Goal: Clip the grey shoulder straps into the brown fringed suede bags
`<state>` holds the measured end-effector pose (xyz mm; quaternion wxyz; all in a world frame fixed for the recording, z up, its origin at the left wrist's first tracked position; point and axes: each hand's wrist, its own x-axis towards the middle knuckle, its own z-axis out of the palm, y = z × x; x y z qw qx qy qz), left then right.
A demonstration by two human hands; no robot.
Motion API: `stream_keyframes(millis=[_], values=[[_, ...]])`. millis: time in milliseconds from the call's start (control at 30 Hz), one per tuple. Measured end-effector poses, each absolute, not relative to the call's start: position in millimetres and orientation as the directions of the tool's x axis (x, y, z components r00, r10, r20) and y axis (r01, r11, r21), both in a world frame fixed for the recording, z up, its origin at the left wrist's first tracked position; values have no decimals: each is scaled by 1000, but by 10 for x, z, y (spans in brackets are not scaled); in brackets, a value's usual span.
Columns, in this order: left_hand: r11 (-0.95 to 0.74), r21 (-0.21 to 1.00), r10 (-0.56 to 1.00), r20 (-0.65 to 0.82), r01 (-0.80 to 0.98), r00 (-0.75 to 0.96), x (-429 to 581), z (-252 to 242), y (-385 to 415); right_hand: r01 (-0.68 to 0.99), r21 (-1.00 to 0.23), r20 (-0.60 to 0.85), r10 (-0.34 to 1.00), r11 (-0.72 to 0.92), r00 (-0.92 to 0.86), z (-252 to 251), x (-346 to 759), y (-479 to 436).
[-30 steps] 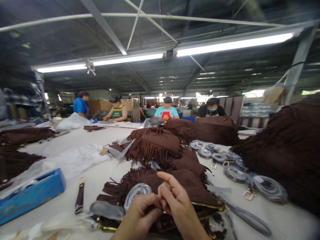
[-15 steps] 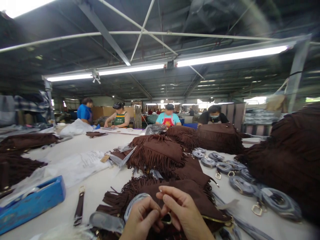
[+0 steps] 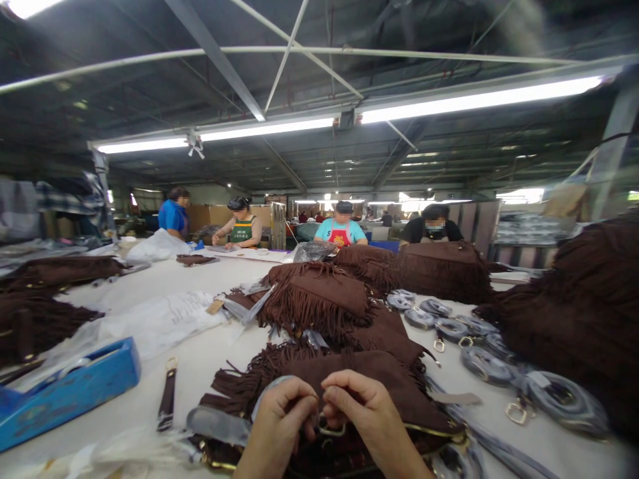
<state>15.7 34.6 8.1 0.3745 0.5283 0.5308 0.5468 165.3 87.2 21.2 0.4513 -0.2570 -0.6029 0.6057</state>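
My left hand [image 3: 282, 422] and my right hand [image 3: 369, 416] are close together over a dark brown fringed bag [image 3: 359, 366], thumbs and forefingers pinched. What lies in either pinch is too small or hidden to make out. A gold-coloured metal ring [image 3: 333, 432] shows below my right fingers; whether they grip it is unclear. Partly behind my left hand is a plastic-wrapped coil [image 3: 262, 399]. A grey plastic-wrapped piece [image 3: 217, 426] lies left of that hand. The bag's gold zipper [image 3: 434, 432] runs along its near edge.
A blue tape dispenser [image 3: 74, 392] and short brown strap [image 3: 168, 396] lie left. Wrapped strap coils [image 3: 484, 362] and a dark brown heap [image 3: 589, 286] are right. More fringed bags [image 3: 319, 296] are ahead. Several people work across the table, one in a red apron [image 3: 341, 237].
My fingertips have come level with each other, and my right forefinger has lowered. The metal ring now shows more side-on. The whole view has shifted slightly.
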Motion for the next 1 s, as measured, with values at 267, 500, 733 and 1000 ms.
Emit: stream_keyframes(millis=[267,500,733,1000], values=[[-175,967,971,201,187,-128,147,116,332,-161,-962,271,835,220,-478,150,1632,882],[-223,896,949,290,383,-126,152,108,301,-44,-921,359,799,388,-483,104,1644,846],[-257,842,924,358,475,-135,161,127,296,-56,-916,375,795,398,-477,76,1629,856],[-256,811,914,380,525,-141,181,130,282,-55,-919,370,808,390,-458,33,1605,830]])
